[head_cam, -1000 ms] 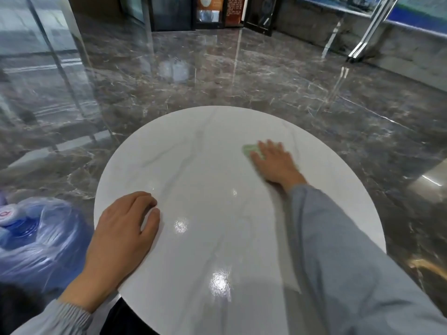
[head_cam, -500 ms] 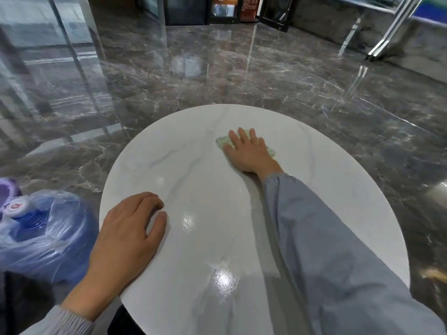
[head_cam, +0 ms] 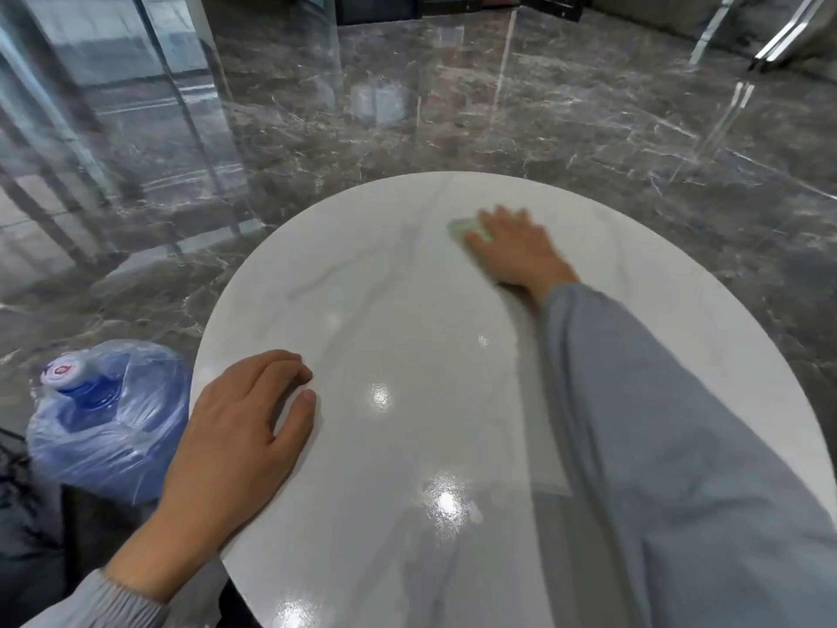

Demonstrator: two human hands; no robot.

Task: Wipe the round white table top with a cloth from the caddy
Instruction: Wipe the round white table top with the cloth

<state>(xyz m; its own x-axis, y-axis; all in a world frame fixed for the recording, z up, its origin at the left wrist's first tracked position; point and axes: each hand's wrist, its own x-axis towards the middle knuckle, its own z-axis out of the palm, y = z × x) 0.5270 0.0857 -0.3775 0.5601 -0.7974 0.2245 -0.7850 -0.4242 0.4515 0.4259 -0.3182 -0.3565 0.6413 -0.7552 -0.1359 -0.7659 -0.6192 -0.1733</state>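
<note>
Head view: right hand (head_cam: 516,253), fingers straight and close together, presses the pale green cloth (head_cam: 463,228) flat on the far part of the round white table (head_cam: 407,319), while the left hand (head_cam: 240,419) rests relaxed at its near left edge.

White counter (head_cam: 362,310), faint grey marble veining, bright glossy spots. Pale green cloth (head_cam: 462,228). Plain grey-blue sleeve (head_cam: 656,446). Dark grey-brown floor (head_cam: 498,129), thin white veins in marble pattern. Blue water jug (head_cam: 90,398), white cap (head_cam: 61,369) with red mark, under clear blue-tinted plastic wrap (head_cam: 149,446).
</note>
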